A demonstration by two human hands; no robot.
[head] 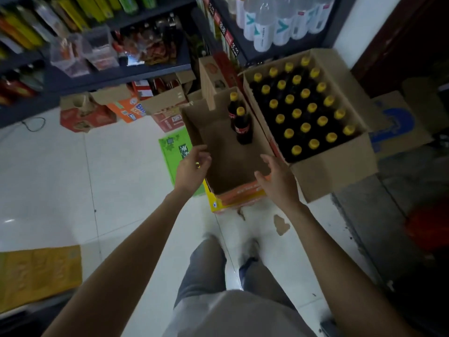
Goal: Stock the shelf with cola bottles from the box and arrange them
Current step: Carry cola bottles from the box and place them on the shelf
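Both hands, the left hand (194,164) and the right hand (279,181), hover over the near-empty box (218,142) with fingers loosely spread, holding nothing. Two cola bottles (241,127) stand at its far right side. A full box (359,156) stands just beside it on the floor.

Dim shop interior. Glossy white tile floor (116,181) with dark grout lines. Dark metal shelving (116,74) far left, packed with blurred goods; second rack (245,51) far centre with red price tags (226,32). White wall (362,25) far right, dark door (413,45) beside it.
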